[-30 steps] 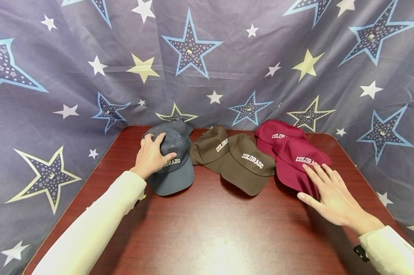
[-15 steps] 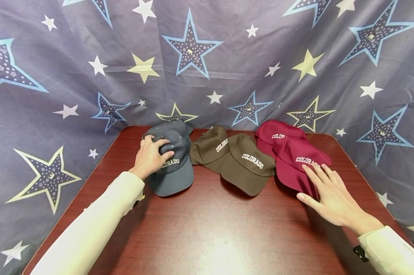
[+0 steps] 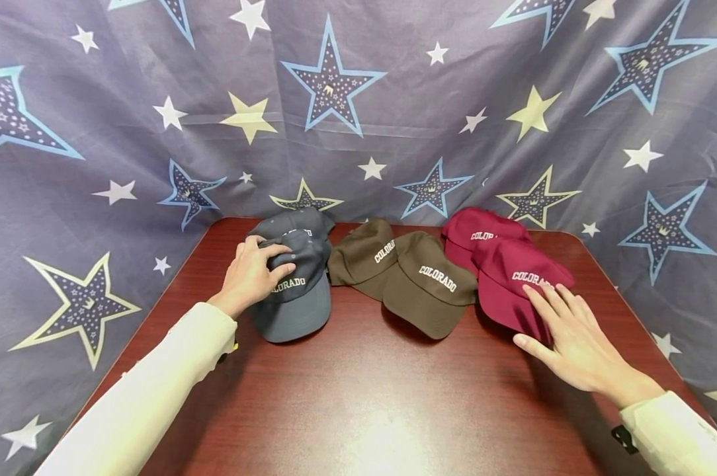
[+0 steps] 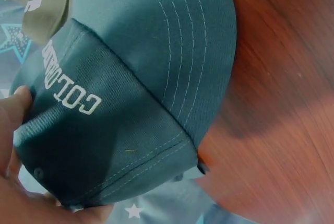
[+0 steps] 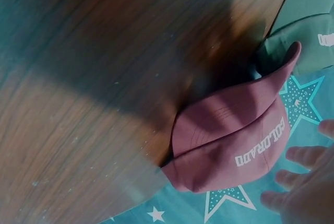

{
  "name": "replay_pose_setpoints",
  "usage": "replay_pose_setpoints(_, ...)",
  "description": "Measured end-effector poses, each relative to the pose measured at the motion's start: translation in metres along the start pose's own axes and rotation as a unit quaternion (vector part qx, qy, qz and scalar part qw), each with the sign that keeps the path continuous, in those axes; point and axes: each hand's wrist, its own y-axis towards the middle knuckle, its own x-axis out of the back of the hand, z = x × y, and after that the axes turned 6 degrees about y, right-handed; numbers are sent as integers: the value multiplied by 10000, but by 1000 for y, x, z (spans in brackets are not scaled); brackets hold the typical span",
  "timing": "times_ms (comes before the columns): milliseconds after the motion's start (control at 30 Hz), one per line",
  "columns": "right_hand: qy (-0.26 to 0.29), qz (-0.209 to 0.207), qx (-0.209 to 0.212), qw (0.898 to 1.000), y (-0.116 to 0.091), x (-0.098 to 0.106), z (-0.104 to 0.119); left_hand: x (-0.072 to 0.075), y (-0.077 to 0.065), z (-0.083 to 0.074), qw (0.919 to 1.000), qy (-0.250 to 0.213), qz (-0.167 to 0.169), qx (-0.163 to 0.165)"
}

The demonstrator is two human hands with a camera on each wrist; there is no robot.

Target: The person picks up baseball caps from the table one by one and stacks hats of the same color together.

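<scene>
My left hand (image 3: 248, 274) grips the crown of the front slate-blue baseball cap (image 3: 295, 317), thumb and fingers spread round its top. In the left wrist view the thumb lies beside the white COLORADO lettering of the cap (image 4: 115, 125). A second slate-blue cap (image 3: 293, 218) sits right behind, partly covered by the front one. On the right, my right hand (image 3: 573, 344) is held with straight fingers over the brim side of the front maroon cap (image 3: 516, 264), overlapping its lettering in the head view. Nothing is held in it; in the right wrist view its fingers (image 5: 297, 156) are apart from the cap.
Two brown caps (image 3: 436, 284) lie overlapped in the middle, between the blue and maroon pairs. Behind the front maroon cap is another maroon cap (image 3: 477, 225). The reddish wooden table (image 3: 358, 390) ends at a star-patterned curtain (image 3: 370, 145).
My left hand has drawn the front slate-blue cap slightly left and toward me, uncovering some lettering on the cap behind. The right hand has barely moved.
</scene>
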Motion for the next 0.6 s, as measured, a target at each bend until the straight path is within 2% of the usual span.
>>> replay_pose_setpoints(333, 3, -21, 49, 10000, 1, 1, 3, 10, -16, 2, 9991, -71, -9, -426)
replay_pose_setpoints(600, -11, -53, 54, 10000, 0, 2, 3, 18, -32, -7, 9959, -17, 73, -898)
